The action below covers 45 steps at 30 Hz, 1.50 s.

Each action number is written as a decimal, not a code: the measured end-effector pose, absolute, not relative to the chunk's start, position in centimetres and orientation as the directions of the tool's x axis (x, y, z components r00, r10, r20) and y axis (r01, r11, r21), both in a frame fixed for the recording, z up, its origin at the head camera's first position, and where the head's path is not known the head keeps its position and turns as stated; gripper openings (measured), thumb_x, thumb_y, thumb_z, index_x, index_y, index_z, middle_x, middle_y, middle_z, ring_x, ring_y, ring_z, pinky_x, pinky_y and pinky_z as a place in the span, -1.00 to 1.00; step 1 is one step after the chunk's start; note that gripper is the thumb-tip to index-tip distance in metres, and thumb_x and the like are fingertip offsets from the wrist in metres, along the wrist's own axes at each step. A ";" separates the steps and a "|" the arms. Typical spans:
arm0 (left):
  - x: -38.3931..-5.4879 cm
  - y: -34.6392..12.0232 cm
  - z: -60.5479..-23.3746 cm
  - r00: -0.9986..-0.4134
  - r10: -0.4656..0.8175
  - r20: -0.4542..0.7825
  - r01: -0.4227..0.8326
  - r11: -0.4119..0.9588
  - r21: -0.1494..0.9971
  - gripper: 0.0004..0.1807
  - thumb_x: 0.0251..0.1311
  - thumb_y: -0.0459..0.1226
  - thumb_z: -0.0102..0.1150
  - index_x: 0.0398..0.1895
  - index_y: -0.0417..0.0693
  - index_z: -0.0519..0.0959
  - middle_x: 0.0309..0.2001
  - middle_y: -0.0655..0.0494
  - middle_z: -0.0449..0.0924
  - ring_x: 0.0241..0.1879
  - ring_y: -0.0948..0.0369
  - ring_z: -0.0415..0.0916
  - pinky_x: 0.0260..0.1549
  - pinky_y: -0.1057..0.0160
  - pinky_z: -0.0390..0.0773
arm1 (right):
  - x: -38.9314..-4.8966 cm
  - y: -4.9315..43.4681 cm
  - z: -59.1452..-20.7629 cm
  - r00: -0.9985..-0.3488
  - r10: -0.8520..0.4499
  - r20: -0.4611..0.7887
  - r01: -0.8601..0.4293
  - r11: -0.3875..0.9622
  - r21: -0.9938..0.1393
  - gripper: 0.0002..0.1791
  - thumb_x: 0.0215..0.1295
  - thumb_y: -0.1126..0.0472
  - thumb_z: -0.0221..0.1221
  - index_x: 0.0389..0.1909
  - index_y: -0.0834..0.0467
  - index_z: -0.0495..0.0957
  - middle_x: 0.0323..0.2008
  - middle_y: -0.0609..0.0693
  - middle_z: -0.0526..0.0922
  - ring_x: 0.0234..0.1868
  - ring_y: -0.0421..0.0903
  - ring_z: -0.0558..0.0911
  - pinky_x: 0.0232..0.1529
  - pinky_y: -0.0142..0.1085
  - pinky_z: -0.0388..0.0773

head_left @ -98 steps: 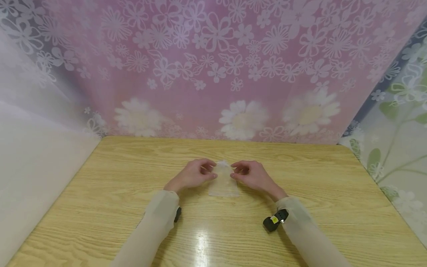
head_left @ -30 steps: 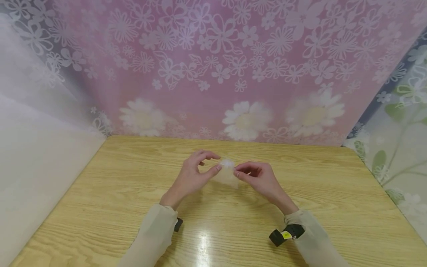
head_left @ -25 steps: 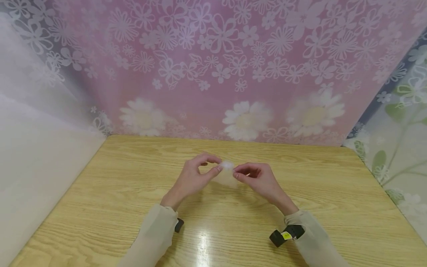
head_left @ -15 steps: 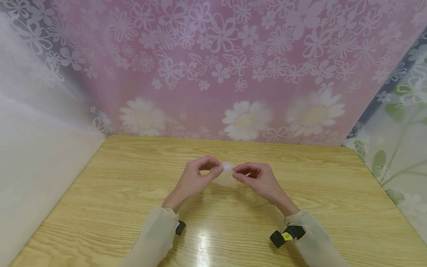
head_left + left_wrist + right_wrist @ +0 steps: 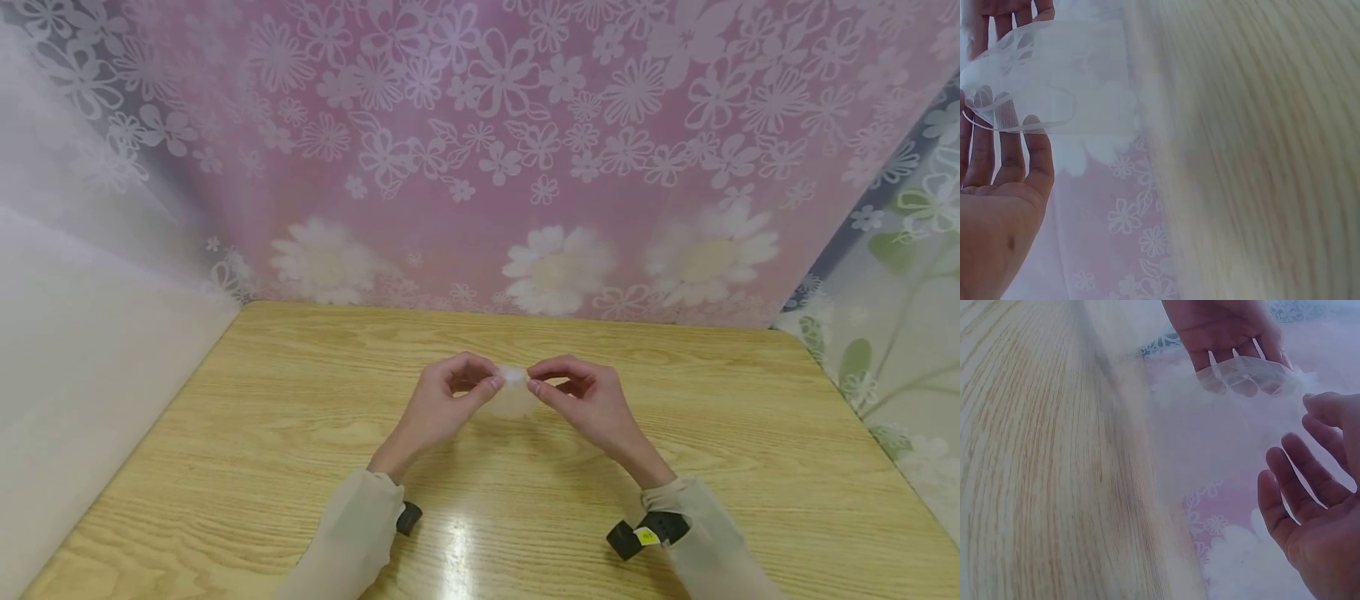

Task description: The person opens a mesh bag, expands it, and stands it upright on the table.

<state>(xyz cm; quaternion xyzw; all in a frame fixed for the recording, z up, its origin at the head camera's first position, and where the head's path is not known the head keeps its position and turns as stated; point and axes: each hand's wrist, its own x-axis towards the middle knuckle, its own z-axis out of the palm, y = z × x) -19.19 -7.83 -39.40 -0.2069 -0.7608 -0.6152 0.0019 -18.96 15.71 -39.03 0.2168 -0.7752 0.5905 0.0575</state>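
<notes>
A small sheer white drawstring pouch (image 5: 510, 404) hangs over the table between both hands, gathered at its neck. My left hand (image 5: 442, 396) pinches the gathered neck between thumb and fingertips. In the left wrist view, the fingers of the left hand (image 5: 1007, 162) show partly through the mesh, and a thin cord loop (image 5: 1074, 106) lies across the pouch (image 5: 1094, 81). My right hand (image 5: 588, 400) is close to the neck's right side, thumb and index finger slightly parted. In the right wrist view, this right hand (image 5: 1316, 481) has its fingers loosely bent beside the pouch (image 5: 1210, 431).
The wood-grain table (image 5: 300, 400) spreads beneath the hands. A pink flowered curtain (image 5: 450, 225) stands along its far edge, with a pale sheet (image 5: 97, 317) at the left and a leaf-patterned one (image 5: 900, 333) at the right. Each wrist carries a black camera (image 5: 624, 540).
The pouch, earlier flat near the table between both hands, is now lifted and seen from its top. The left thumb and fingers have closed on its neck; the right fingertips have parted slightly.
</notes>
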 end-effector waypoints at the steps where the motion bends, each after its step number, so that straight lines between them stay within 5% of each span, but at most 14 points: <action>1: -19.2 -7.8 -39.4 -0.914 0.314 0.256 0.315 0.153 0.937 -0.89 0.40 -0.18 0.27 -0.11 0.06 0.68 -0.12 0.10 0.74 -0.10 0.18 0.69 0.04 -0.01 0.66 | -19.0 15.6 -39.1 -0.898 -0.270 0.348 -0.405 0.200 -0.892 -0.82 0.33 0.32 0.34 -0.07 0.19 0.72 -0.10 0.15 0.74 -0.18 -0.16 0.74 -0.18 -0.35 0.72; 9: -18.8 -7.5 -39.3 -0.912 0.321 0.254 0.312 0.142 0.939 -0.89 0.40 -0.18 0.27 -0.11 0.06 0.69 -0.12 0.10 0.74 -0.17 0.18 0.67 -0.12 0.24 0.67 | -18.5 15.2 -39.1 -0.911 -0.259 0.322 -0.375 0.189 -0.908 -0.82 0.30 0.35 0.35 -0.10 0.26 0.72 -0.19 -0.09 0.78 -0.21 -0.22 0.76 -0.16 -0.35 0.73; 21: -18.3 -7.4 -39.6 -0.914 0.342 0.221 0.289 0.162 0.944 -0.89 0.40 -0.13 0.27 -0.11 0.11 0.68 -0.12 0.14 0.72 -0.20 0.17 0.65 -0.18 0.25 0.64 | -18.0 15.1 -39.5 -0.903 -0.248 0.351 -0.396 0.159 -0.905 -0.86 0.32 0.38 0.33 -0.14 0.28 0.71 -0.24 -0.26 0.75 -0.25 -0.26 0.75 -0.20 -0.38 0.72; 28: -18.2 -7.3 -39.6 -0.916 0.338 0.217 0.275 0.133 0.952 -0.91 0.40 -0.19 0.27 -0.14 0.04 0.67 -0.15 0.08 0.71 -0.18 -0.04 0.66 -0.22 0.28 0.63 | -18.0 15.0 -39.7 -0.903 -0.260 0.341 -0.390 0.164 -0.906 -0.88 0.33 0.36 0.32 -0.14 0.26 0.71 -0.23 -0.21 0.74 -0.23 -0.11 0.77 -0.18 -0.36 0.72; 33: -18.2 -7.2 -39.8 -0.915 0.342 0.213 0.265 0.110 0.958 -0.93 0.40 -0.22 0.26 -0.15 0.02 0.64 -0.15 0.03 0.70 -0.12 -0.19 0.65 -0.20 0.27 0.64 | -18.1 14.9 -39.9 -0.901 -0.263 0.344 -0.395 0.172 -0.902 -0.90 0.34 0.37 0.31 -0.16 0.24 0.70 -0.23 -0.17 0.73 -0.25 -0.20 0.73 -0.19 -0.37 0.71; 45: -18.3 -7.3 -40.1 -0.912 0.347 0.221 0.278 0.124 0.953 -0.96 0.43 -0.26 0.21 -0.14 0.02 0.61 -0.15 0.01 0.68 -0.15 -0.13 0.69 -0.20 0.27 0.65 | -18.1 14.7 -40.1 -0.900 -0.277 0.337 -0.402 0.225 -0.887 -0.93 0.38 0.36 0.28 -0.17 0.19 0.66 -0.21 0.06 0.70 -0.28 -0.19 0.68 -0.21 -0.37 0.69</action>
